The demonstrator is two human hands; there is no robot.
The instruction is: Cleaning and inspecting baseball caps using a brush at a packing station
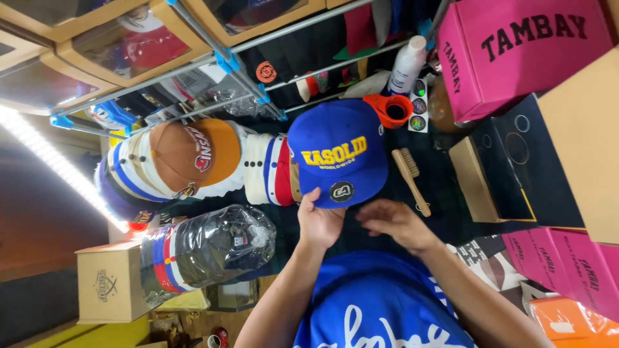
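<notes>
A blue flat-brimmed cap (pixel 338 153) is shown at the centre of the head view, resting on a dark work surface (pixel 445 193). Yellow embroidered lettering runs across its front panels, and a round dark sticker sits on the brim. The cap's long axis runs from crown to brim: the crown lies toward the far side of the surface and the brim is directed back toward the wearer of the camera. The left hand (pixel 319 219) is raised from below with the forearm extended upward in the picture; its thumb and fingers are closed on the brim's near edge, left of the sticker. The right hand (pixel 394 221) is held just beside the brim, palm down, its fingers loosely curled and slightly apart; whether they touch the cap cannot be told. A wooden brush (pixel 410 179) lies just right of the cap, an orange tape dispenser (pixel 391 109) beyond it, and a stack of caps (pixel 274 169) adjoins it on the left. Pink boxes (pixel 516 51) stand further right.
</notes>
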